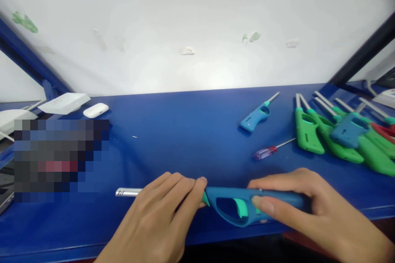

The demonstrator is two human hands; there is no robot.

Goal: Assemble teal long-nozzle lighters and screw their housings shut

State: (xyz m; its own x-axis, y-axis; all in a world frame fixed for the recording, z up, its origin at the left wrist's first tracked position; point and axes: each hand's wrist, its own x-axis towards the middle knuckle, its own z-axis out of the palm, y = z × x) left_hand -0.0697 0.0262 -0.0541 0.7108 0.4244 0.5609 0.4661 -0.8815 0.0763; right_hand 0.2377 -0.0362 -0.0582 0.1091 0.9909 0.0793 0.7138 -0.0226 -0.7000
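Observation:
A blue gas lighter [228,193] with a green trigger and a silver metal tube lies sideways across both hands at the front of the blue table. My left hand [166,209] is wrapped over the tube and the green collar; the slotted tip sticks out to the left. My right hand [296,201] grips the blue handle, its thumb on the near side by a green part. Beyond the right hand lies a screwdriver [264,153] with a clear purple-red handle. Another blue lighter [254,119] rests farther back.
At the right is a pile of several lighters, mostly green [308,135], with a blue one [350,130] on top. A white earphone case [96,110] and a white box [64,102] sit back left. A blurred-out patch covers the left. A white wall [197,20] closes the back.

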